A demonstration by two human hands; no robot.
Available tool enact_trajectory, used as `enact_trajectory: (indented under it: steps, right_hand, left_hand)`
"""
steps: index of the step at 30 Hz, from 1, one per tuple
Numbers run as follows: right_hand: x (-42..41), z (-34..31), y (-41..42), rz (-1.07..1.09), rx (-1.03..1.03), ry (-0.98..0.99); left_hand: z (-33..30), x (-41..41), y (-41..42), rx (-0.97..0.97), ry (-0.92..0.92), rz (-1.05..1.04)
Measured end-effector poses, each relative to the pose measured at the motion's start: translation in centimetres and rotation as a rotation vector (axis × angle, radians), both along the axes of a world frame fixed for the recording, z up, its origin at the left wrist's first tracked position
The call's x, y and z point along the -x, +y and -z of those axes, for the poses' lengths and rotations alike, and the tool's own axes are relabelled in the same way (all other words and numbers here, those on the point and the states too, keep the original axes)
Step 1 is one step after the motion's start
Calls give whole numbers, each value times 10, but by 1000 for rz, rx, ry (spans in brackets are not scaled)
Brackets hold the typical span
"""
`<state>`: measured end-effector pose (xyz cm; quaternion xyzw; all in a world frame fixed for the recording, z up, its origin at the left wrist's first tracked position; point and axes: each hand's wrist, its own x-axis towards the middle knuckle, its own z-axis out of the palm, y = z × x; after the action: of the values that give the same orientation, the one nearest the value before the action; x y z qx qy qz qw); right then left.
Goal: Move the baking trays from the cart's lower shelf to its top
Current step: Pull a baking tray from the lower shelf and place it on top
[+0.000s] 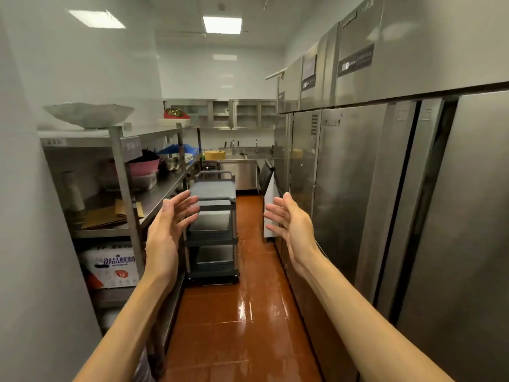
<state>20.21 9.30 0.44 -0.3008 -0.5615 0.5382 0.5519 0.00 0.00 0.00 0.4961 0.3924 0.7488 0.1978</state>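
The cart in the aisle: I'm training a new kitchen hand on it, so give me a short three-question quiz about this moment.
1. True or false: the left hand already holds a baking tray.
2. Multiple choice: where does the cart stand? A) against the sink at the far end B) on the red tile floor between the steel shelving and the refrigerators C) behind the person
3. Fill in: the tray on the middle shelf lies ____ the cart's top.

Key: 1 false, both it and the right hand are open and empty; 2 B; 3 below.
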Motion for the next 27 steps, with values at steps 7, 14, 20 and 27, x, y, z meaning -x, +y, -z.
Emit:
enact_trajectory:
  steps: [7, 14, 20, 27]
  right_hand:
    - [-5, 7, 107, -2, 14, 6]
    - [20, 25, 216, 13, -53, -135]
    - [63, 69, 322, 35, -20, -200]
    - [123, 95, 472, 101, 15, -282]
  left_hand:
    - [11, 4, 103, 76, -34, -52]
    - [34, 30, 202, 127, -7, -130]
    - [81, 66, 305, 186, 22, -153]
    - [111, 140, 464, 285, 116, -172]
